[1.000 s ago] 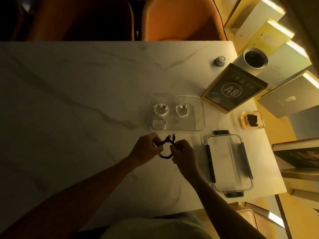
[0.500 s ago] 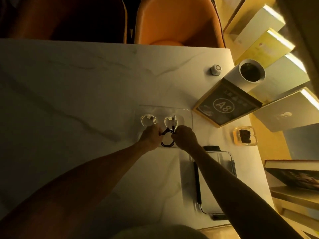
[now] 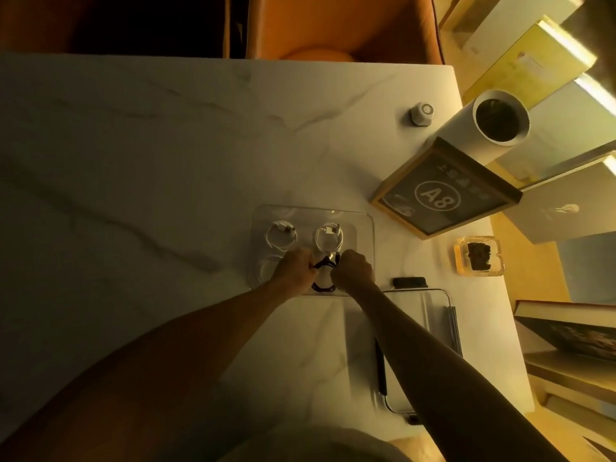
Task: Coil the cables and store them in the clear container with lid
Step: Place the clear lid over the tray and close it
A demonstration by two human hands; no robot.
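Both hands, left and right, are pinching a dark coiled cable inside the clear container at frame centre, white coils just above, lid lower right.

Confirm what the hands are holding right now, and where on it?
Both hands grip the coiled black cable over the clear container: left hand on the coil's left side, right hand on its right side, near the connector ends.

Single head-worn wide-angle view: looks steeply down and forward over marble table, forearms reaching away from the lens, orange chair at far edge.
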